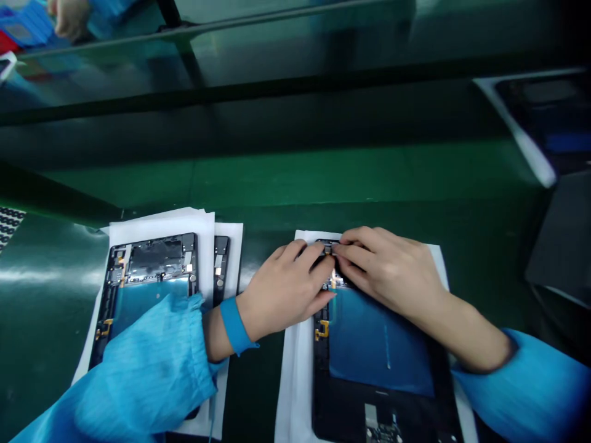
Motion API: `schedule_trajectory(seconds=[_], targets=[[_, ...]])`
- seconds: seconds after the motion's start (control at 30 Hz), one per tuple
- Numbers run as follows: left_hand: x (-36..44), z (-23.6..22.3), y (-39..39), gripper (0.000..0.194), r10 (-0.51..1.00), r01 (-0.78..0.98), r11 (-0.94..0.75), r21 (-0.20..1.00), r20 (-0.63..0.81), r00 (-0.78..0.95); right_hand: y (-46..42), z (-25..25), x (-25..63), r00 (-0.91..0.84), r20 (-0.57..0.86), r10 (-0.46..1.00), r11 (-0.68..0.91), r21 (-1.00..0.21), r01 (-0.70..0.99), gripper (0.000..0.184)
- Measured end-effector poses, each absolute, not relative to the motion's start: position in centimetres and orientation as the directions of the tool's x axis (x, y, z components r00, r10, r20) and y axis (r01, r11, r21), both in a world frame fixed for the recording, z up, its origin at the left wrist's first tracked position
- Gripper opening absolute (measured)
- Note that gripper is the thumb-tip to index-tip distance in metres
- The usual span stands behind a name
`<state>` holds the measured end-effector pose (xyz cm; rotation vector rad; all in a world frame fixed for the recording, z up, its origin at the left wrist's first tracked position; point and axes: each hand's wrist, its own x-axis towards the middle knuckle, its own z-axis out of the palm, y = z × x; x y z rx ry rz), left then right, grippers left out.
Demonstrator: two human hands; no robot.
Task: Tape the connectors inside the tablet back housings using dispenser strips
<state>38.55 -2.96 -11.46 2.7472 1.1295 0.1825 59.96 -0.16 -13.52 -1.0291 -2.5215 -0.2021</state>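
Note:
An opened tablet [378,351] with a blue inner panel lies on a white sheet [295,381] in front of me. My left hand [286,289] and my right hand [390,271] meet at its top edge. Both have their fingers pressed together, pinching a tiny part [329,248] that I cannot make out. A blue band [234,326] circles my left wrist. A second opened tablet [148,277] rests on white sheets to the left, partly hidden by my left sleeve.
The green work surface [323,178] stretches away behind the tablets. A dark tray or device with a pale rim [530,135] sits at the far right. Another person's hand [69,18] shows at the top left near blue items.

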Motion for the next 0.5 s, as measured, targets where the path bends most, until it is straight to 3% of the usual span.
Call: schedule_trajectory(seconds=[0.13, 0.27, 0.4, 0.5], targets=[[38.3, -11.5, -2.4, 0.052, 0.709, 0.67, -0.696, 0.258, 0.105, 0.697, -0.4, -12.2, 59.3, -0.682, 0.265, 0.681, 0.707, 0.004, 0.707, 0.022], [38.3, -11.7, -1.5, 0.05, 0.694, 0.666, -0.718, 0.202, 0.149, 0.704, -0.6, -11.8, 58.3, -0.683, 0.195, 0.704, 0.686, 0.063, 0.725, 0.017], [38.5, -11.6, -1.0, 0.041, 0.677, 0.666, -0.735, 0.123, 0.164, 0.717, -2.7, -11.0, 59.2, -0.69, 0.215, 0.691, 0.694, 0.066, 0.717, 0.021], [38.7, -11.5, -1.0, 0.043, 0.679, 0.676, -0.732, 0.084, 0.165, 0.715, -6.8, -9.9, 63.4, -0.672, 0.321, 0.668, 0.697, 0.047, 0.715, 0.02]])
